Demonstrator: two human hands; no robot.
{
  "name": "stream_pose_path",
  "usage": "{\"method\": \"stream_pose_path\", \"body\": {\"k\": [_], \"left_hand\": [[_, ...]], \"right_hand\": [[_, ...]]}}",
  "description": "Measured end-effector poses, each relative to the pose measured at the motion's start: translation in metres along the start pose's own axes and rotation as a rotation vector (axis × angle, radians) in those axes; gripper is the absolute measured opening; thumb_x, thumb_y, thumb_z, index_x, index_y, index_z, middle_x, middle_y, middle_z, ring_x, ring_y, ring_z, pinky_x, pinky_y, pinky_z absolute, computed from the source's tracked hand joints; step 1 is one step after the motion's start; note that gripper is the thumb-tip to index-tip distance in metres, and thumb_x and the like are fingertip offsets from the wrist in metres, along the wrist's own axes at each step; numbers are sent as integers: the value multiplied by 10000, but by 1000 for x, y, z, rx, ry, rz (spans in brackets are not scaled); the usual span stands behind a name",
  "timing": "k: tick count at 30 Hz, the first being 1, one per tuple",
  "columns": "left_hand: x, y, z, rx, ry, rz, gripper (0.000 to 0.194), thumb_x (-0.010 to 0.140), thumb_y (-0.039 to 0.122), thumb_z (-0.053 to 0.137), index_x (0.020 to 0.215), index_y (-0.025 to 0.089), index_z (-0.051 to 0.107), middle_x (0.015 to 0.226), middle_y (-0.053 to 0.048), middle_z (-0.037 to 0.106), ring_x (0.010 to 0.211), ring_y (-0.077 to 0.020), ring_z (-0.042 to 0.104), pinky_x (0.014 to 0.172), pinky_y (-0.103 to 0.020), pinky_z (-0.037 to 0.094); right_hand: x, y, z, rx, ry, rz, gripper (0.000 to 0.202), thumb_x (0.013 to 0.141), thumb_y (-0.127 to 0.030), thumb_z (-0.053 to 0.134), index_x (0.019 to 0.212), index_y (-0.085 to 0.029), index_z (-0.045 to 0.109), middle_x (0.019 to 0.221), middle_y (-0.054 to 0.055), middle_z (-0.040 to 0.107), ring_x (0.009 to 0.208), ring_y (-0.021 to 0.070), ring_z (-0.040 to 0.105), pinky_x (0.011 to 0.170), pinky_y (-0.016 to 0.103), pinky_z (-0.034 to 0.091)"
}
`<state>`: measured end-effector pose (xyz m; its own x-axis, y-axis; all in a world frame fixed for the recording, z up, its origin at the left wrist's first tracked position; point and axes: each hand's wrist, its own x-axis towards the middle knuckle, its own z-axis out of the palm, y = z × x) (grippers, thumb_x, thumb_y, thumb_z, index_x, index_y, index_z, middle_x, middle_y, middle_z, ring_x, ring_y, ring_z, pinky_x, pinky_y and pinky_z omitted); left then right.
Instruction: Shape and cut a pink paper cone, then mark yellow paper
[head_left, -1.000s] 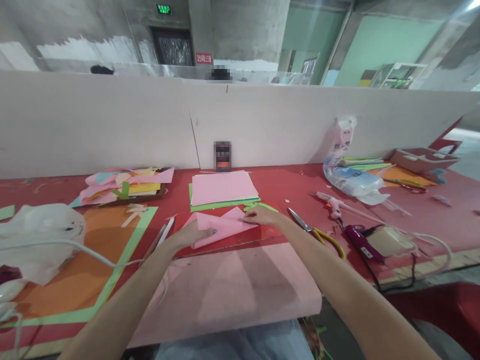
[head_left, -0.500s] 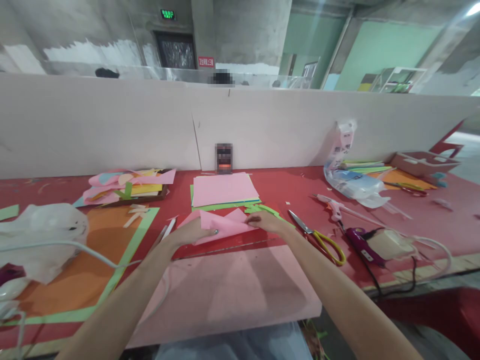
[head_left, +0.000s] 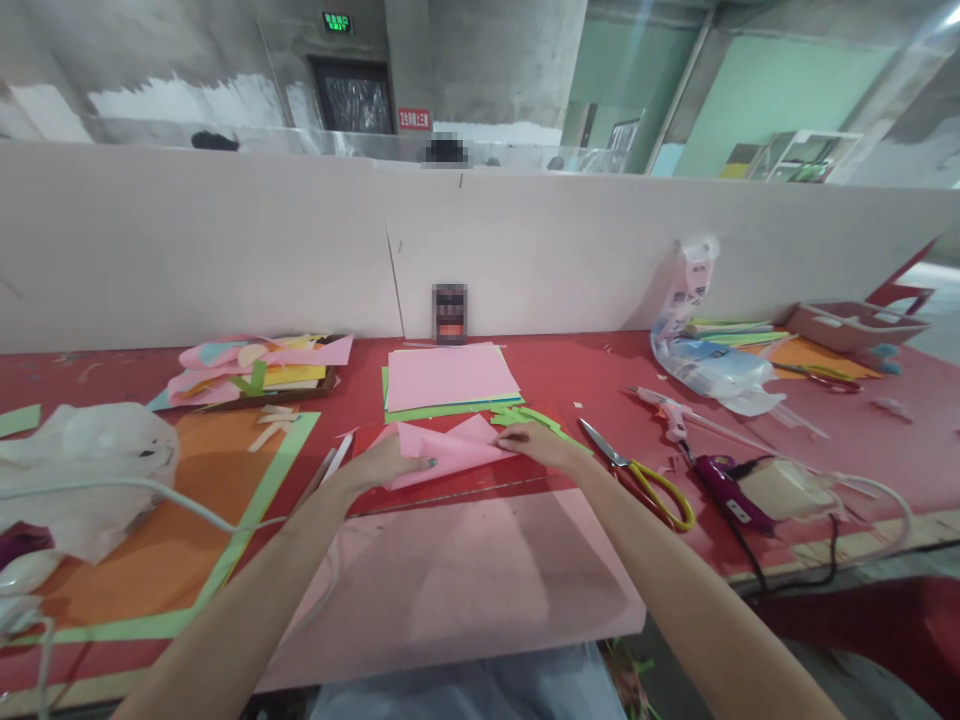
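Note:
A folded pink paper sheet [head_left: 442, 452] lies over red paper in the middle of the table, one corner pointing up. Its left part is gripped by my left hand [head_left: 386, 460], thumb on top and the other fingers hidden beneath or behind. My right hand [head_left: 529, 440] pinches the right end of the same sheet with closed fingers. Just beyond stands a stack of pink and green sheets [head_left: 450, 376]. Green paper strips [head_left: 536, 416] lie beside my right hand, and yellow-handled scissors [head_left: 637, 477] rest open to its right.
Paper scraps [head_left: 255, 370] fill a tray at the back left, above a plastic bag [head_left: 97, 470] on orange paper. On the right are a glue gun [head_left: 671, 415], a power strip [head_left: 731, 492], another plastic bag [head_left: 712, 370] and a pink basket [head_left: 855, 328]. A white partition [head_left: 525, 250] stands behind.
The folded pink sheet looks slightly flatter between my hands, which have barely moved. The whole view has shifted a little.

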<state>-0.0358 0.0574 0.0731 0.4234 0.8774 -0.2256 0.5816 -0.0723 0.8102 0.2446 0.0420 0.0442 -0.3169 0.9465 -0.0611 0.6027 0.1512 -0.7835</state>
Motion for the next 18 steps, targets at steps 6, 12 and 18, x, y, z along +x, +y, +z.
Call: {"method": "stream_pose_path", "body": {"k": [6, 12, 18], "left_hand": [[4, -6, 1, 12, -1, 7, 459, 541, 445, 666, 919, 186, 623, 942, -33, 669, 937, -242, 573, 788, -282, 432], [7, -10, 1, 36, 18, -19, 409, 531, 425, 678, 854, 179, 626, 913, -31, 671, 893, -237, 583, 759, -271, 437], [7, -10, 5, -2, 48, -92, 435, 530, 419, 672, 861, 142, 615, 925, -60, 662, 906, -250, 578, 751, -286, 440]], "right_hand": [[-1, -1, 0, -4, -2, -7, 204, 733, -321, 595, 902, -240, 676, 994, 39, 648, 922, 193, 579, 846, 366, 424], [0, 1, 4, 66, 5, -4, 192, 718, -277, 598, 889, -226, 669, 959, 36, 658, 903, 186, 587, 831, 362, 432], [4, 23, 13, 122, 64, -99, 195, 720, -297, 609, 892, -226, 662, 953, 36, 641, 886, 169, 587, 815, 340, 455]]}}
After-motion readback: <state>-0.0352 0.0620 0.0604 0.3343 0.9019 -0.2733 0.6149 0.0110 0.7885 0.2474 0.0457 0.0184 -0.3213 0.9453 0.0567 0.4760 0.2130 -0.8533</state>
